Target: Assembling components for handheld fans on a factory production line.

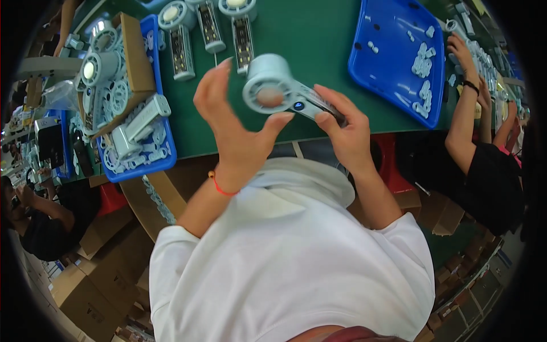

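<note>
A pale blue-grey handheld fan [269, 69] with a round head and a small lit display on its handle is held over the near edge of the green table. My right hand [348, 126] grips its handle between thumb and fingers. Beside the fan's head my left hand [239, 134] is open, fingers raised and spread, somewhat blurred. Its thumb tip is close under the head; whether it touches, I cannot tell. Beyond lie three similar fans, a left one [181, 50], a middle one [209, 27] and a right one [243, 40], their handles uncovered and showing inner parts.
On the left, a blue tray [166, 170] bears pale plastic parts and a cardboard box [141, 62] of fan pieces. A second blue tray [393, 74] with small parts lies to the right on the green table [307, 34]. Co-workers sit at both sides; one arm [462, 119] reaches in at right.
</note>
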